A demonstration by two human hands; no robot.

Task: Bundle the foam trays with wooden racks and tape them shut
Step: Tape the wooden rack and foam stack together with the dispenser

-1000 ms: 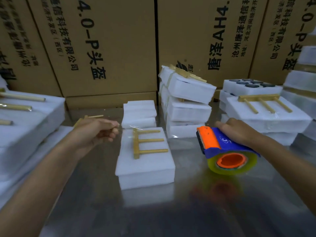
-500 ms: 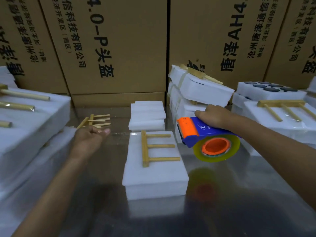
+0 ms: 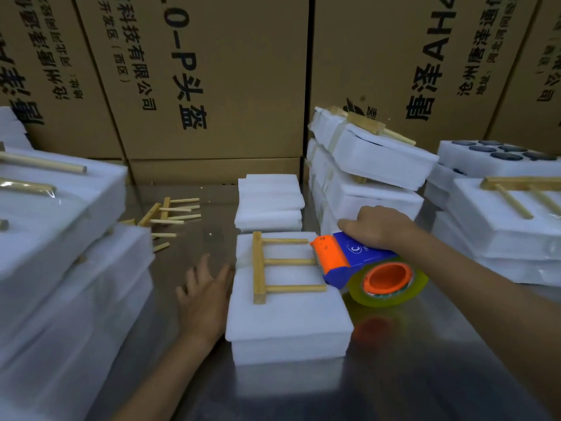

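Foam tray stack (image 3: 288, 323) sits centre on steel table (image 3: 409, 375), wooden rack (image 3: 274, 265) flat on top. Right hand (image 3: 376, 227) grips tape dispenser (image 3: 361, 265), orange nose at rack's prong tips. Left hand (image 3: 206, 296) flat, fingers straight, against stack's left side.

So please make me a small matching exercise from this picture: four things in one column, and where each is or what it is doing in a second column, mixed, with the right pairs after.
Things
1. left hand
2. right hand
3. wooden rack
4. loose racks

States
A. lies on top of the foam trays
B. grips the tape dispenser
C. scattered on the metal table, far left
D. fingers straight, beside the trays' left edge

Pairs: 1-D, 2-B, 3-A, 4-C
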